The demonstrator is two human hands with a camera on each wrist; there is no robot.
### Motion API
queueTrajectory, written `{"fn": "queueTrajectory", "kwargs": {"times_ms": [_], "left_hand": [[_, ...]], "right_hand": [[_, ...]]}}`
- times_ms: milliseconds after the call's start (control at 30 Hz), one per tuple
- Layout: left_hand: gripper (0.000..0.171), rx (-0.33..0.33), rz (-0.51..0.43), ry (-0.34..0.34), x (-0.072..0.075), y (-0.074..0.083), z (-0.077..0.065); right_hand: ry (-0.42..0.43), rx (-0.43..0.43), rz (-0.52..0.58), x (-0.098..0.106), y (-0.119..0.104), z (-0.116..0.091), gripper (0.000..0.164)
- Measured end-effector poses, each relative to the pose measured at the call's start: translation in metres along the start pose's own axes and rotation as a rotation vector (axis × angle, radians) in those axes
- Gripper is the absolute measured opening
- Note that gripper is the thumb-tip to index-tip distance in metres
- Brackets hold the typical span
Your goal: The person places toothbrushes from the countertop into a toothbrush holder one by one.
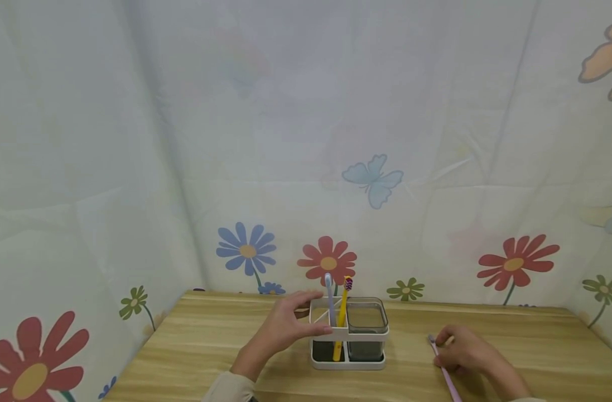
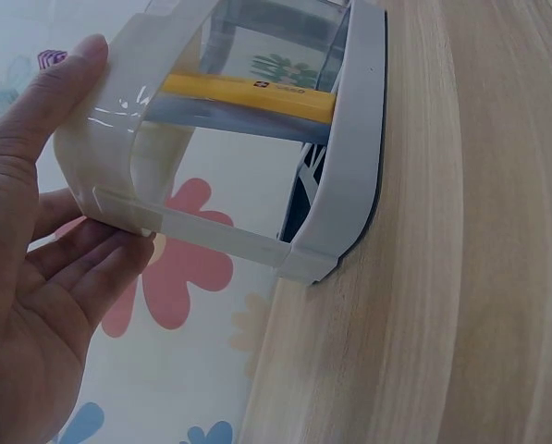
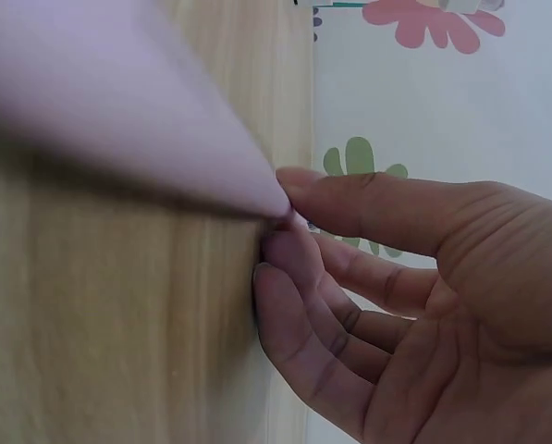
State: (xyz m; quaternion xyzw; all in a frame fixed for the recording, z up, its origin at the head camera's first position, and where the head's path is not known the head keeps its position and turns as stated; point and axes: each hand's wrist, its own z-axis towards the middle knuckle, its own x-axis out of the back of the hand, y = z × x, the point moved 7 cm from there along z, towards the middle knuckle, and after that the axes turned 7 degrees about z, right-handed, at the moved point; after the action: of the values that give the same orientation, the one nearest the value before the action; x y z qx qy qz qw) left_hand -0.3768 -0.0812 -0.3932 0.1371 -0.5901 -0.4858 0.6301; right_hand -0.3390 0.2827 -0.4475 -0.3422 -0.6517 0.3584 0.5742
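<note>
A white toothbrush holder [image 1: 348,365] stands upright on the table. My left hand [image 1: 280,326] grips its upper band from the left side, thumb on the near face and fingers behind; the left wrist view shows this hold on the band [image 2: 109,129]. In the holder's left half stand a yellow toothbrush [image 1: 342,312] and a pale blue toothbrush [image 1: 331,304], heads up. A clear cup [image 1: 367,321] sits in the right half. To the right, my right hand [image 1: 463,350] pinches a pink toothbrush [image 1: 450,385] between thumb and fingers, close to the tabletop, its head pointing away.
The wood-grain table [image 1: 406,385] ends at the back against a white curtain [image 1: 285,111] printed with flowers and butterflies. More of that curtain stands along the left and right sides.
</note>
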Motion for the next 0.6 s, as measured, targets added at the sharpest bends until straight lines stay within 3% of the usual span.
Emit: {"fn": "queueTrajectory", "kwargs": {"times_ms": [400,600], "left_hand": [[0.079,-0.009,-0.008,-0.003,-0.0003,-0.0019,0.0011],[0.078,-0.020,-0.003,-0.003,-0.0007,-0.0021,0.0013]], "right_hand": [[0.023,-0.045,0.017,-0.0064,-0.0010,-0.0002,0.020],[0.010,0.011,0.037,-0.0037,-0.0031,0.0023,0.013]]}}
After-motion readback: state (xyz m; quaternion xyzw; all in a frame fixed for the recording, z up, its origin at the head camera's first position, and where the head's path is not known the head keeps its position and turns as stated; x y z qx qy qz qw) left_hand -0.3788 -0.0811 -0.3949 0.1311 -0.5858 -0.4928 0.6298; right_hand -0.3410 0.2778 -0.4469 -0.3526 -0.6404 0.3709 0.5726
